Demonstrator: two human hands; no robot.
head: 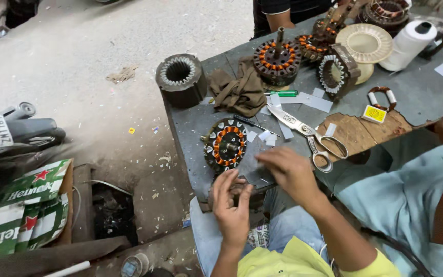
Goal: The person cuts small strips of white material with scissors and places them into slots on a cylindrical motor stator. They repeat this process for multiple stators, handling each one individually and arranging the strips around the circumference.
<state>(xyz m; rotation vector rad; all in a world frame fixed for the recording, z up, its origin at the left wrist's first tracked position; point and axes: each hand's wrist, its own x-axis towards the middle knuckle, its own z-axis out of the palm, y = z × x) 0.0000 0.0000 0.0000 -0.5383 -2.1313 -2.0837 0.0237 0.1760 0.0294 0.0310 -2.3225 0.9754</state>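
My left hand and my right hand meet over the near edge of a grey metal table. Between them is a grey sheet of insulating paper; my right hand presses on its right side and my left fingers pinch its lower edge. Just beyond the sheet lies a round stator with orange copper windings. Large scissors lie to the right of my right hand, among small cut paper strips.
On the table: a brown cloth, an empty stator core, more wound stators, a green screwdriver, a white spool. A person in light blue sits at right. A green carton stands on the floor at left.
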